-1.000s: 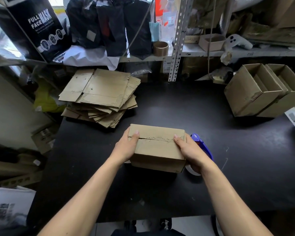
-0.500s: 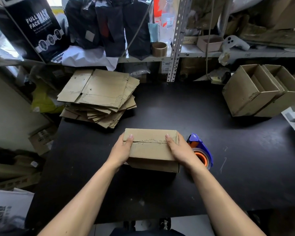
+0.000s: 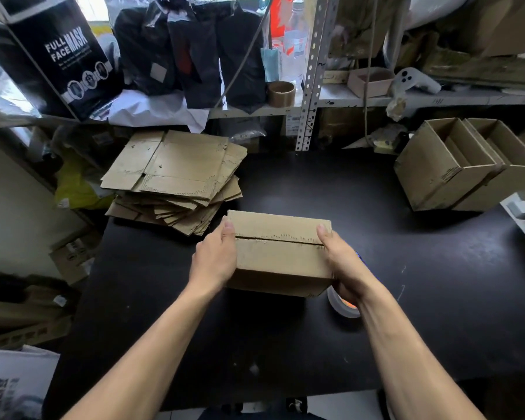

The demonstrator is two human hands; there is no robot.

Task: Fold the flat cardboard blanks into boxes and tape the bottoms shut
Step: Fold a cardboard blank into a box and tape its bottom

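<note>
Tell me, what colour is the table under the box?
Black. The table shows plainly in the head view, dark under the brown box.

A packing storeroom: metal shelving (image 3: 311,71) crammed with goods, stacked cardboard blanks (image 3: 176,174), folded boxes (image 3: 455,168).

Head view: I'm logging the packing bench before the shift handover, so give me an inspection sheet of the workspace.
Surface: black table, scuffed, a few pale marks.
Job's things: folded box with flaps closed, seam not yet taped; stack of flat blanks at back left; two open boxes at back right; tape dispenser mostly hidden behind the right wrist.
Clutter: tape roll, black bags and a mask carton on the shelf.
Grip: left hand and right hand hold the box's ends, thumbs on top.
Cables: one cord hangs by the shelf post.
Surroundings: crowded metal shelving; cardboard piled at left.
</note>
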